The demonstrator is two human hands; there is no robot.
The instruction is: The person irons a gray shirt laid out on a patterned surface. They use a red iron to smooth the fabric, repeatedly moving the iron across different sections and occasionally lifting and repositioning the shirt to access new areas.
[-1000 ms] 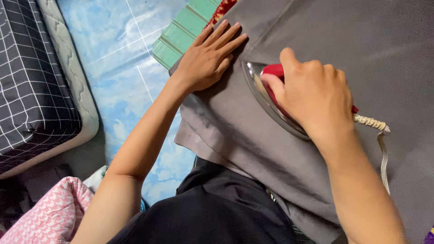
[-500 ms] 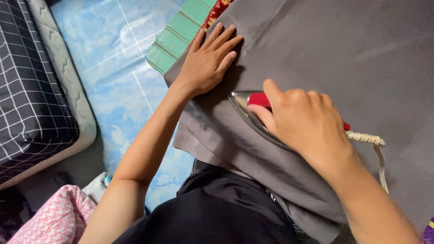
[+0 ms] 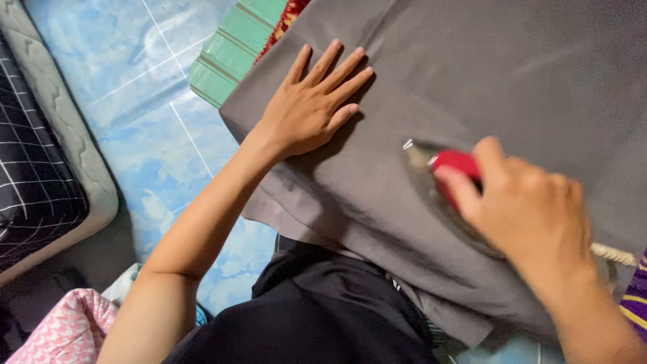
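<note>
A large grey cloth (image 3: 472, 74) is spread over a raised surface. My left hand (image 3: 311, 108) lies flat on it near its left edge, fingers spread, pressing the fabric down. My right hand (image 3: 529, 212) grips the red handle of a metal iron (image 3: 438, 175), whose pointed soleplate rests on the cloth and points up-left. A braided cord (image 3: 613, 254) trails from the iron's back end. The two hands are about a hand's width apart.
A green slatted board (image 3: 226, 54) and a red patterned cover (image 3: 283, 23) show under the cloth's left edge. Blue tiled floor (image 3: 135, 101) lies to the left, with a mattress (image 3: 40, 175) in black checked sheet. A pink patterned cloth (image 3: 60, 330) lies bottom left.
The iron and my right hand have slid toward the right and lower along the cloth. My left hand stays flat on the fabric; the view has shifted.
</note>
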